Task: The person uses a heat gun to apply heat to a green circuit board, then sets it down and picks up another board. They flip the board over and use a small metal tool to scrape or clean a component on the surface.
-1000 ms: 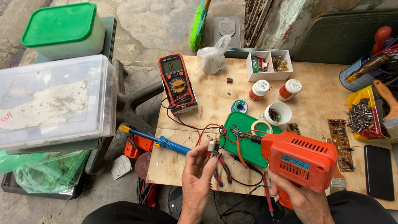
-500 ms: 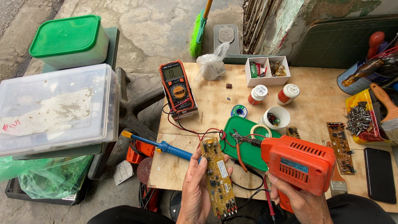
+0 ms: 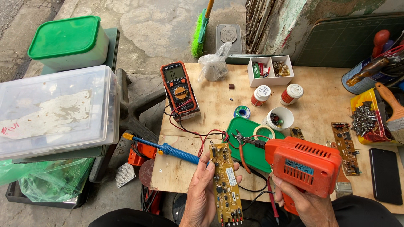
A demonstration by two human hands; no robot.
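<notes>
Circuit board (image 3: 225, 181) beyond table edge (image 3: 168, 191)

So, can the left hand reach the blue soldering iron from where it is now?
Probably yes: the left hand is right beside the blue soldering iron, nothing between, but it holds the circuit board.

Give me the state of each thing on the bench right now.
Circuit board: held upright in left hand.
Orange drill: gripped by right hand.
Multimeter: display lit, leads attached.
Soldering iron: lying on table.
Two small jars: capped.
Green-lidded tub: closed.
</notes>
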